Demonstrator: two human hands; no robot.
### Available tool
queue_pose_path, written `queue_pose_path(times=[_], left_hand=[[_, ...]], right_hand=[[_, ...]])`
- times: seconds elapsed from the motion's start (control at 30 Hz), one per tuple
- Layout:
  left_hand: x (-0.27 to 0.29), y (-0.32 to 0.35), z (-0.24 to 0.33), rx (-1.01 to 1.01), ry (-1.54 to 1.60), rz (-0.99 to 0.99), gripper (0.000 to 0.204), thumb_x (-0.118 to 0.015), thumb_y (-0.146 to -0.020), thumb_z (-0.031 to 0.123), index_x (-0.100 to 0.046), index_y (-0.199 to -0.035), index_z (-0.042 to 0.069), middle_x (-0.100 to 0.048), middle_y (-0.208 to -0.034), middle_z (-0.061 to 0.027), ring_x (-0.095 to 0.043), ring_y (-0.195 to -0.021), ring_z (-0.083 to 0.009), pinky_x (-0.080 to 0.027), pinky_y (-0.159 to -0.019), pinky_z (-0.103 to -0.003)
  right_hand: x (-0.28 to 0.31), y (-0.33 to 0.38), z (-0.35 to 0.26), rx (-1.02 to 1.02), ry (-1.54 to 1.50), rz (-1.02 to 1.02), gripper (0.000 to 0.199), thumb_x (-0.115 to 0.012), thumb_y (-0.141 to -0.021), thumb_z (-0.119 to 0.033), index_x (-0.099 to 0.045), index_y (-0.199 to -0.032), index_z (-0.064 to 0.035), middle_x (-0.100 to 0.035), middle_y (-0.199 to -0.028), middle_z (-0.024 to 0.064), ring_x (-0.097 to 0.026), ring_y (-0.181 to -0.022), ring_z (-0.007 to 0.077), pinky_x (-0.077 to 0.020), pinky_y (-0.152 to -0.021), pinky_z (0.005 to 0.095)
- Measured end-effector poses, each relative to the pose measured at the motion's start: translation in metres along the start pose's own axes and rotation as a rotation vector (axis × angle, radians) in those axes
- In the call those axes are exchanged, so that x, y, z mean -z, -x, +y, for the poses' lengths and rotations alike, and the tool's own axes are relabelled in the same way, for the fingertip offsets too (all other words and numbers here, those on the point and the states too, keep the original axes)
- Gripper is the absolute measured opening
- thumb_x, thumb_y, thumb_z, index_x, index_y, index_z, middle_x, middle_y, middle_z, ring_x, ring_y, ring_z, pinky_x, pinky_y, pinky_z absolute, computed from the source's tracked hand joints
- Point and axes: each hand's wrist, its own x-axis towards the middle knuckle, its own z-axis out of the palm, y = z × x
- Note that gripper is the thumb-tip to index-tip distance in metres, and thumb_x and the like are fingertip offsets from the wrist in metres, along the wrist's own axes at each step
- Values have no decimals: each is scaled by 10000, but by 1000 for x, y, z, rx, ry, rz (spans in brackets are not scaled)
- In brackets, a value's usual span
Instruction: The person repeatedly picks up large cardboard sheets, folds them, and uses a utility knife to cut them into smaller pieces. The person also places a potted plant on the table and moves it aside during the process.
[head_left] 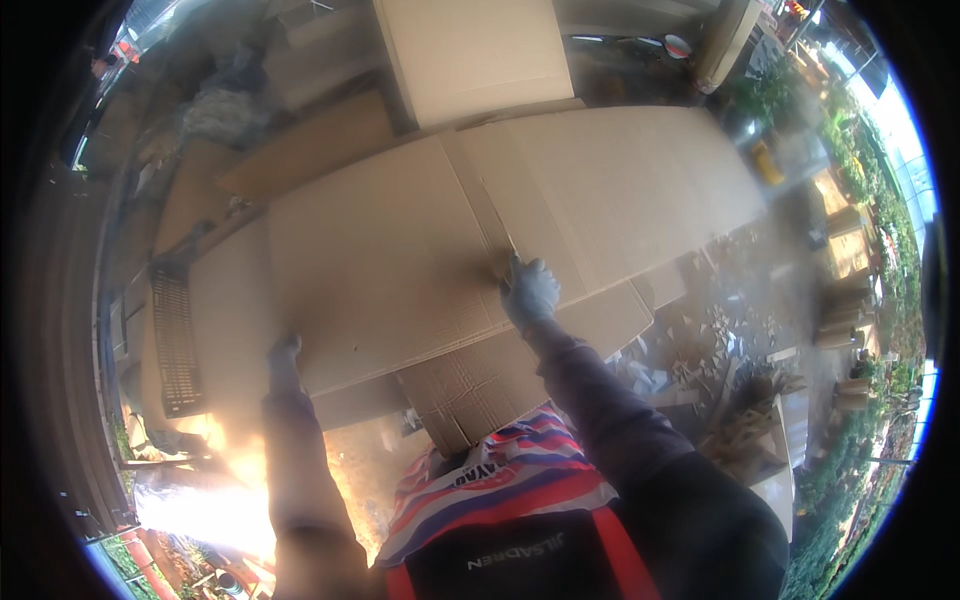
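A large flattened cardboard box (370, 260) lies across the work surface in front of me. My right hand (531, 292), in a pale grey glove, is closed near the middle of the cardboard, beside its crease. A small dark tip sticks out above these fingers; what it belongs to I cannot make out. From there a thin pale line runs up along the crease. My left hand (286, 352) rests at the near left part of the cardboard, its fingers blurred by haze. A creased cardboard flap (470, 390) hangs toward my body from the near edge.
Another cardboard sheet (480, 60) stands out beyond the far edge. A dark plastic crate (175, 340) is at the left end. Scraps of cardboard (700, 345) litter the ground at right. A post (727, 45) rises at the far right, near a yellow object (768, 163).
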Motion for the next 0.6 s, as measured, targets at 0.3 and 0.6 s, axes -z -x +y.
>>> queue_pose_path(times=[0.3,0.6], left_hand=[[-13,-9,2,0,32,-77,669,-493,-863,557,-423,-1392,152,-427,-1363,-102,-341,-1256,-279,-300,-995,-530],[-86,9,47,134,187,-518,746,-468,-853,636,-374,-1437,183,-367,-1441,-108,-274,-1334,-294,-257,-1038,-573]], right_hand=[[-2,2,5,-8,-116,-101,527,-677,-822,-334,-532,-1304,-179,-536,-1015,150,-587,-876,330,-471,-722,468],[-35,-15,-22,-86,417,78,288,-587,-854,-218,-633,-1109,-92,-584,-1054,74,-576,-997,255,-448,-855,414]])
